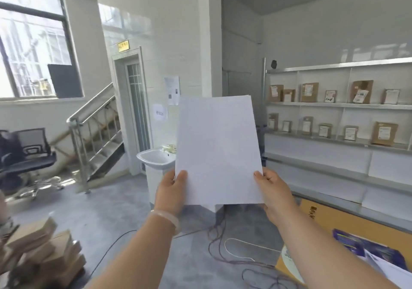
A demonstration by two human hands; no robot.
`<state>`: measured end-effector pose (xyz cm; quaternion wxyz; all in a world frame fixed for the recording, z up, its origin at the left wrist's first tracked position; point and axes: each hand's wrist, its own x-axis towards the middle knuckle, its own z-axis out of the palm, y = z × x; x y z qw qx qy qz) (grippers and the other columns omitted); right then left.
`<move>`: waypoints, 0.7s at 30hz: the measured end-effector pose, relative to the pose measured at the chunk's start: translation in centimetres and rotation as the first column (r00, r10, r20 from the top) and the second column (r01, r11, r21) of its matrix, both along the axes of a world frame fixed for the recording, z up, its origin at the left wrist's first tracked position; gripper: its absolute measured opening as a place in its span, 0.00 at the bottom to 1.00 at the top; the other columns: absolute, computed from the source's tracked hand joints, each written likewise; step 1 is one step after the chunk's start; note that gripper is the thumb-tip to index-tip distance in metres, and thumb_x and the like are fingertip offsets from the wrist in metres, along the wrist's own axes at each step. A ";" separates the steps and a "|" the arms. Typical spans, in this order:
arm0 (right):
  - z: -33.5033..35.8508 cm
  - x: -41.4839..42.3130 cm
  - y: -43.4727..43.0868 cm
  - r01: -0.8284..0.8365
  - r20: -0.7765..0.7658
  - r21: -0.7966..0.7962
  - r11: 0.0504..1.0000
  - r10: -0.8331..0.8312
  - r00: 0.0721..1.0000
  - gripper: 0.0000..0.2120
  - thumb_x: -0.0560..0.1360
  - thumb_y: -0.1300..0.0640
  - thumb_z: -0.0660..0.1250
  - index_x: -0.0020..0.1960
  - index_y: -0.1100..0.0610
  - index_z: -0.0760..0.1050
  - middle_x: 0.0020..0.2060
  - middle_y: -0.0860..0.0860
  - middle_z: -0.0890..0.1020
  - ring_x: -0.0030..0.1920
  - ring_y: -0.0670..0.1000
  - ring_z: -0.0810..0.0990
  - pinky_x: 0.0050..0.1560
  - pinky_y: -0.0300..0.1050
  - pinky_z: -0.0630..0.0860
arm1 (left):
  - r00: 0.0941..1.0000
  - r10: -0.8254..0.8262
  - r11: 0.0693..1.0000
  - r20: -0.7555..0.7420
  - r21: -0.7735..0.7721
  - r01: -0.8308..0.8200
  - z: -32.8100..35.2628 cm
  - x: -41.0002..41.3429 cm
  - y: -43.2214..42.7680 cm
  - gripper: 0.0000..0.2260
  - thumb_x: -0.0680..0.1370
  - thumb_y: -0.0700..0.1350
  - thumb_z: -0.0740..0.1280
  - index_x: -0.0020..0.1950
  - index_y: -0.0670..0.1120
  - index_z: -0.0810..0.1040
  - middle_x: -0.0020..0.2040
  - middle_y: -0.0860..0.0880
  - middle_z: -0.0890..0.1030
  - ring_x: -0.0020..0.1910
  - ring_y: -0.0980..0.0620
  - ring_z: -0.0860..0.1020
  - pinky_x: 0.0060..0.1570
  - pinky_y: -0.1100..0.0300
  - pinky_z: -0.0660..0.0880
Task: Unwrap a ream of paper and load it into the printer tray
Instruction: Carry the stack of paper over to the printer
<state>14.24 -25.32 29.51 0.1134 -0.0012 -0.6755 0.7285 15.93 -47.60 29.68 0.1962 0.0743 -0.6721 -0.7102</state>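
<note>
Daylight floods the room from the large dark-framed window point(33, 43) at far left, whose panes are blown out to near white. A second bright patch glares on the white tiled wall point(124, 21) above the doorway. The grey concrete floor point(124, 210) carries sunlit streaks near the metal stair railing point(89, 132). The white sheets of paper point(218, 150) look evenly lit, faintly bluish. Wide-angle distortion bends the steel shelving point(338, 106) at right. The stacked brown cardboard point(40, 255) at near left is smeared and blurred, like the purple wrapper point(365, 246) at near right.
</note>
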 end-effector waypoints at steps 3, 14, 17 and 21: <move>-0.8 -1.9 -6.7 -0.124 0.023 -0.014 0.992 0.124 0.992 0.08 0.79 0.54 0.61 0.50 0.47 0.79 0.50 0.51 0.82 0.50 0.55 0.80 0.54 0.56 0.78 | 0.991 0.132 0.991 -0.002 -0.014 -0.132 -0.1 1.1 -6.1 0.09 0.75 0.48 0.63 0.45 0.43 0.77 0.37 0.48 0.76 0.36 0.49 0.73 0.39 0.55 0.70; -0.4 -4.4 -28.6 -0.612 0.054 -0.034 0.790 0.613 0.788 0.08 0.77 0.55 0.63 0.43 0.49 0.79 0.43 0.53 0.82 0.43 0.55 0.80 0.42 0.50 0.78 | 0.811 0.585 0.811 0.010 -0.019 -0.584 0.3 9.4 -22.0 0.07 0.78 0.47 0.61 0.49 0.49 0.78 0.41 0.49 0.80 0.38 0.50 0.77 0.37 0.56 0.74; 0.2 -3.5 -33.1 -0.737 0.037 -0.048 0.674 0.739 0.673 0.06 0.79 0.56 0.62 0.50 0.52 0.78 0.44 0.52 0.82 0.43 0.54 0.80 0.39 0.47 0.78 | 0.698 0.716 0.697 -0.007 -0.043 -0.715 0.7 12.7 -24.2 0.10 0.78 0.50 0.60 0.55 0.49 0.77 0.43 0.48 0.80 0.41 0.47 0.78 0.42 0.51 0.79; 1.1 -1.4 -38.0 -0.864 0.023 0.011 0.504 0.863 0.504 0.07 0.78 0.52 0.62 0.53 0.48 0.78 0.50 0.52 0.83 0.50 0.57 0.82 0.51 0.57 0.81 | 0.519 0.855 0.518 -0.019 -0.044 -0.854 1.0 17.4 -25.2 0.07 0.78 0.49 0.61 0.48 0.48 0.76 0.40 0.50 0.79 0.40 0.49 0.78 0.37 0.57 0.77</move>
